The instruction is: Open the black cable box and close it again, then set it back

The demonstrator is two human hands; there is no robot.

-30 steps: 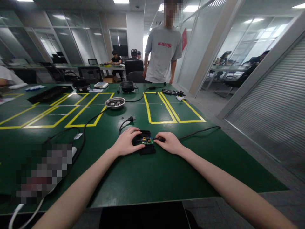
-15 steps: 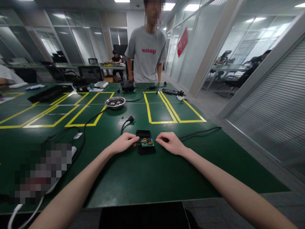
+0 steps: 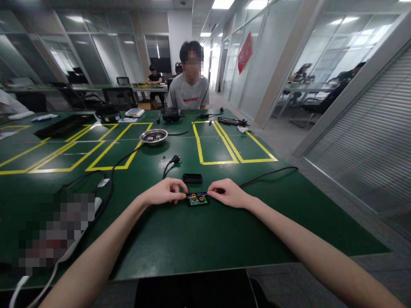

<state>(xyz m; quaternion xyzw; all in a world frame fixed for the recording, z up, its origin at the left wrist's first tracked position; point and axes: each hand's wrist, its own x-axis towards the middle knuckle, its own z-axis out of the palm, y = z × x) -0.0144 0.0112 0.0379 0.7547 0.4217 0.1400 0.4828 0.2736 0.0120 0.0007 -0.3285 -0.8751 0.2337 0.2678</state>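
Observation:
A small green circuit board (image 3: 198, 199) with copper coils and coloured wires lies low over a black case half, which it mostly covers. At its left end, my left hand (image 3: 162, 191) is closed, thumb and finger pinching the black power cord where it meets the board. My right hand (image 3: 229, 193) pinches the black cable (image 3: 269, 174) at the board's right end. Just beyond the board, the other black case half (image 3: 192, 178) rests open side up. The cord's plug (image 3: 175, 159) lies on the table past my left hand.
On the green table (image 3: 180, 252) stands a metal bowl (image 3: 153, 137) with small metal parts. A white power strip (image 3: 80, 231) lies at left, partly blurred out. Yellow tape marks rectangles farther off. A person (image 3: 189, 85) faces me across the table.
The board has come slightly nearer to me and now covers the near case half. My left fingers have shifted their hold. The person opposite has lowered from standing.

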